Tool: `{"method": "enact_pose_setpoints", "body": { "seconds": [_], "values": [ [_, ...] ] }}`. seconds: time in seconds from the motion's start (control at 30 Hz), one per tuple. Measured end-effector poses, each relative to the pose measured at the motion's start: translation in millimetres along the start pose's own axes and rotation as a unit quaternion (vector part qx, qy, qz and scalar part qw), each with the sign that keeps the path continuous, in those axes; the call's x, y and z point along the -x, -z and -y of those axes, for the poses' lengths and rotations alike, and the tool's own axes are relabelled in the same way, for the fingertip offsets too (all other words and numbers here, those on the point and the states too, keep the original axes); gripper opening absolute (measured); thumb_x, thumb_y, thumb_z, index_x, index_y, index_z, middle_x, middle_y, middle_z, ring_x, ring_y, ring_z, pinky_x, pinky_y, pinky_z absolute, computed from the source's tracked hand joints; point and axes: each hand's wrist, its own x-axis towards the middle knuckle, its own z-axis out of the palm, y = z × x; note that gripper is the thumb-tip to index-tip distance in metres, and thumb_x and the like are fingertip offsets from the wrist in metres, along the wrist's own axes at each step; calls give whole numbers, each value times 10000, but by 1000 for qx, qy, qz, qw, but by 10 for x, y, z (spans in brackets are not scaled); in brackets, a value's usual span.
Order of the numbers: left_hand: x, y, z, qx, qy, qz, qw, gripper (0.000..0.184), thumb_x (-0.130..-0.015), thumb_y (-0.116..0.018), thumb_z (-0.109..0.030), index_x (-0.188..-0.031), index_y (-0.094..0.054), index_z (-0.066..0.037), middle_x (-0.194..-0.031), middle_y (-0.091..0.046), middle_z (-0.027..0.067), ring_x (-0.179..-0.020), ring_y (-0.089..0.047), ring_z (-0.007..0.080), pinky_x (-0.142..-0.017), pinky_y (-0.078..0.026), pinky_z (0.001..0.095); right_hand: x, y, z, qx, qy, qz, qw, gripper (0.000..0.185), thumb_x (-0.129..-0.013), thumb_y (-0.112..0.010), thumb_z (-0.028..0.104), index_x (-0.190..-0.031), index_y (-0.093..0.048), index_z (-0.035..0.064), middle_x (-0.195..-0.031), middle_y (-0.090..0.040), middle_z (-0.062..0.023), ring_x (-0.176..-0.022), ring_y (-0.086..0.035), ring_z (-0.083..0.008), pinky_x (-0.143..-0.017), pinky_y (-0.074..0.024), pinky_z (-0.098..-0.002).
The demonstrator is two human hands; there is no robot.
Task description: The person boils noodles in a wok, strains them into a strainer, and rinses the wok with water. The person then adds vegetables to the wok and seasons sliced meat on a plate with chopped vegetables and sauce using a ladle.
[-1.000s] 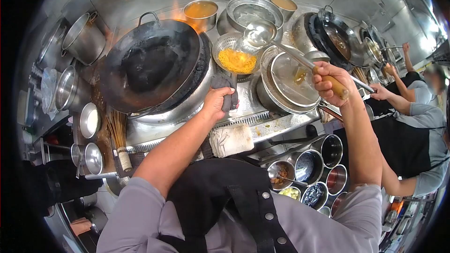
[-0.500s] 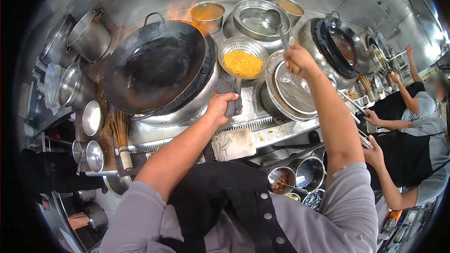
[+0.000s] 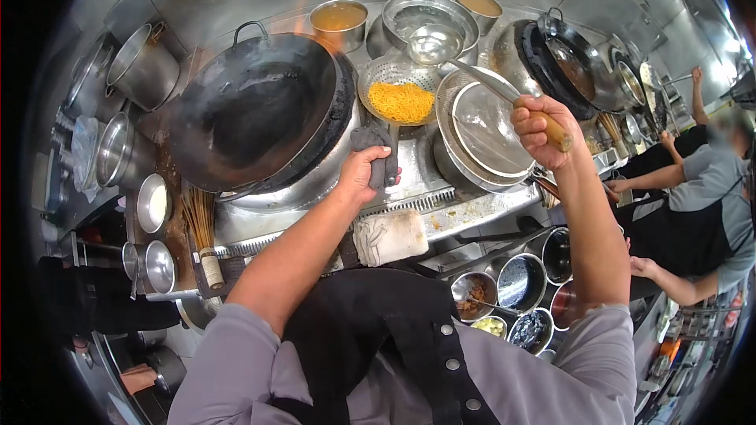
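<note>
My right hand (image 3: 545, 130) grips the wooden handle of a metal ladle (image 3: 435, 46). The ladle's bowl hangs between a pot of clear liquid (image 3: 465, 17) and a perforated strainer (image 3: 370, 83) that holds yellow noodles (image 3: 402, 102). In my left hand (image 3: 364, 173) is a folded dark grey cloth (image 3: 367, 139), close to the wok's right side. The strainer's handle runs down beside the cloth; I cannot tell whether my fingers hold it too. A large black wok (image 3: 260, 110) sits tilted on the left burner, its surface dark and shiny.
Round mesh strainers (image 3: 492, 130) rest over a pot on the right. Behind stand two pots of brownish liquid (image 3: 339, 17). A bamboo brush (image 3: 201, 220) and a white cloth (image 3: 390, 238) lie near the front edge. Another wok (image 3: 571, 71) and co-workers (image 3: 693, 212) are at right.
The ladle has come out of the pot of liquid, its bowl turned up and nearer the noodles. My right hand has moved right and down. My left hand stays with the cloth.
</note>
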Motion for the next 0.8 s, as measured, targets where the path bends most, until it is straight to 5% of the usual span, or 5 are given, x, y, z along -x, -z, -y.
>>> {"method": "enact_pose_setpoints", "body": {
  "seconds": [0.13, 0.23, 0.37, 0.43, 0.8],
  "values": [
    [3, -14, 0, -2, -1, -11, 1000, 358, -818, -706, -84, -1131, -543, -23, -919, -630, 173, -715, -679, 356, -589, -588, 488, 283, -132, -71, 117, 10, -35, 993, 98, -948, -563, 66, -1022, -498, 62, -801, -574, -83, -516, -528, -88, -374, -402, -215],
    [8, -8, -8, -2, -2, -8, 1000, 356, -819, -703, -77, -1127, -533, -21, -930, -626, 176, -708, -676, 355, -577, -585, 487, 464, -264, -121, 230, 50, -108, 966, 281, -926, -573, 72, -1198, -501, 78, -792, -575, -100, -489, -514, -89, -347, -401, -214],
    [6, 6, 2, 1, -7, -15, 1000, 355, -816, -705, -73, -1116, -524, -18, -907, -629, 179, -702, -676, 353, -566, -583, 480, 613, -446, -213, 285, 65, -135, 947, 327, -919, -566, 60, -1235, -486, 77, -787, -573, -97, -478, -510, -89, -346, -388, -213],
    [-1, 31, -3, -39, -13, -2, 999, 408, -835, -699, -134, -1170, -540, 36, -999, -638, 238, -839, -684, 400, -656, -603, 490, 664, -516, -269, 375, 75, -143, 913, 429, -868, -581, 20, -1274, -446, 43, -746, -571, -76, -473, -524, -103, -364, -394, -218],
    [-82, 95, -12, -34, -3, 36, 999, 390, -845, -681, -86, -1175, -516, 41, -968, -634, 210, -783, -686, 369, -652, -617, 484, 773, -792, -1230, 654, 55, -194, 729, 665, -860, -633, 27, -1480, -394, 29, -831, -597, -70, -537, -574, -124, -483, -492, -278]
  ]
}}
